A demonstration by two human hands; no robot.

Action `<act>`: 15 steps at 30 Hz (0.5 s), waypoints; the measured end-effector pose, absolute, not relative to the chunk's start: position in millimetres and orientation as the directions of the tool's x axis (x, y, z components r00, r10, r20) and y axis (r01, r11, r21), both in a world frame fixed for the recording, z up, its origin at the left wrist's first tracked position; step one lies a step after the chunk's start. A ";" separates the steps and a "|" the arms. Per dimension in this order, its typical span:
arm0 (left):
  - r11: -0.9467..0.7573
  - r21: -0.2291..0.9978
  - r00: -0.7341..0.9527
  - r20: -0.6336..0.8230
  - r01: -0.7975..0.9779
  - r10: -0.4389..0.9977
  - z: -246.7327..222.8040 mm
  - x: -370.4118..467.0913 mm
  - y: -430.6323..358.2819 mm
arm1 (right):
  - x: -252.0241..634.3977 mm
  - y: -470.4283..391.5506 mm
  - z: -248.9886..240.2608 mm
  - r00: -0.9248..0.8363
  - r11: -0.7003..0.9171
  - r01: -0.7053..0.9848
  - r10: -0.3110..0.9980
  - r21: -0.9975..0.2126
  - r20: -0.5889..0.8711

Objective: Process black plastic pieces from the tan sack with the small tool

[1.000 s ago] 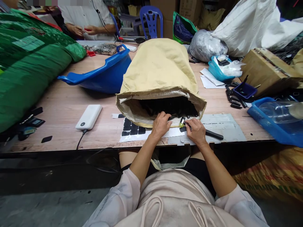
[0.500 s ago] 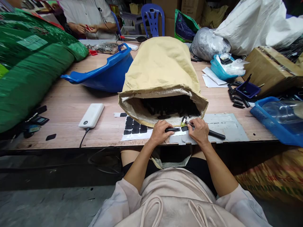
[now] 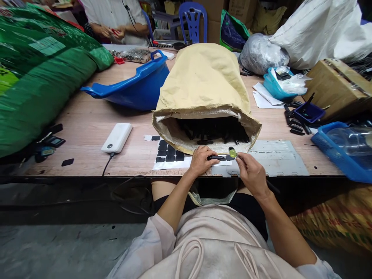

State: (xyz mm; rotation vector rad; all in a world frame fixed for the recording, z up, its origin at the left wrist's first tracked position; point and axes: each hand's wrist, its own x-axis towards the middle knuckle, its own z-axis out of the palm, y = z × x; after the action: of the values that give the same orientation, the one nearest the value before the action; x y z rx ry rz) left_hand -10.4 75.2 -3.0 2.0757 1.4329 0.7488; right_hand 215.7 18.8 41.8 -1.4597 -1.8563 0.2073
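Observation:
My left hand [image 3: 201,160] is closed on a slim black piece [image 3: 217,157] at the table's front edge, pressing it down. My right hand [image 3: 253,173] grips a small hammer [image 3: 233,153] with a yellow-green face; its dark handle runs back under the palm. The hammer head is close to the right end of the black piece; whether they touch I cannot tell. Behind both hands, a tan sack [image 3: 203,77] lies with its mouth toward me, many black pieces inside. A white sheet with black rounded-square stickers [image 3: 170,153] lies left of my left hand.
A grey board [image 3: 276,155] lies right of the sack. To the left are a white power bank [image 3: 117,137] with a cable, a blue basin [image 3: 130,87] and green bags [image 3: 58,93]. At right stand a blue tray [image 3: 328,141] and a carton [image 3: 340,85]. Another person sits across the table.
My right hand has shifted right, and the hammer has turned so its yellow-green face shows and its handle points down toward me. The left hand still holds the black piece. The view has shifted slightly.

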 end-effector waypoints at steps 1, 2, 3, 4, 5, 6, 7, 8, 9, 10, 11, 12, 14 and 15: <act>-0.315 0.676 0.294 0.150 0.666 0.944 -2.9 -10.3 75.1 | 211.3 15.2 40.9 -0.078 0.332 0.729 0.909 -0.599 0.409; -0.314 0.677 0.294 0.148 0.665 0.944 -2.8 -10.5 75.0 | 206.9 12.1 39.2 -0.089 0.323 0.689 0.926 -0.649 0.366; -0.313 0.680 0.294 0.147 0.663 0.944 -2.9 -10.7 74.9 | 202.9 9.3 37.1 -0.098 0.311 0.653 0.939 -0.691 0.330; -0.312 0.684 0.293 0.149 0.659 0.944 -2.9 -10.9 74.7 | 199.1 6.9 34.6 -0.103 0.299 0.625 0.947 -0.721 0.304; -0.312 0.689 0.292 0.150 0.654 0.944 -2.9 -11.1 74.6 | 195.9 5.0 31.9 -0.104 0.290 0.606 0.952 -0.741 0.288; -0.310 0.694 0.290 0.151 0.650 0.945 -2.8 -11.0 74.4 | 193.1 3.6 29.3 -0.102 0.285 0.594 0.954 -0.752 0.282; -0.306 0.698 0.286 0.150 0.647 0.946 -2.5 -10.8 74.2 | 190.8 2.8 26.8 -0.101 0.286 0.586 0.954 -0.758 0.282; -0.301 0.702 0.282 0.147 0.646 0.948 -2.0 -10.5 74.1 | 188.9 2.4 24.5 -0.102 0.288 0.583 0.954 -0.760 0.283; -0.294 0.704 0.278 0.142 0.646 0.950 -1.5 -10.2 73.9 | 187.4 2.6 22.7 -0.105 0.290 0.584 0.953 -0.758 0.283; -0.288 0.705 0.277 0.134 0.648 0.952 -0.9 -9.8 73.8 | 186.3 3.2 21.4 -0.110 0.292 0.589 0.953 -0.754 0.283; -0.282 0.707 0.277 0.127 0.648 0.953 -0.5 -9.6 73.7 | 185.4 4.1 20.8 -0.117 0.296 0.595 0.952 -0.747 0.285; -0.279 0.708 0.278 0.120 0.649 0.953 -0.2 -9.4 73.7 | 184.5 5.2 20.9 -0.124 0.302 0.601 0.950 -0.740 0.287; -0.279 0.710 0.283 0.116 0.647 0.952 -0.3 -9.6 73.9 | 182.7 7.4 23.2 -0.133 0.318 0.611 0.944 -0.725 0.302; -0.281 0.710 0.285 0.117 0.646 0.951 -0.6 -9.8 74.0 | 181.7 8.5 25.0 -0.134 0.328 0.615 0.939 -0.717 0.316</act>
State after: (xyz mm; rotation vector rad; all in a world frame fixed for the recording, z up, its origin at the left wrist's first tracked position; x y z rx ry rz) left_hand -9.8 74.0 -0.6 2.0177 1.4255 0.7363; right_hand 181.7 8.5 25.0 -1.3757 -1.8441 0.5480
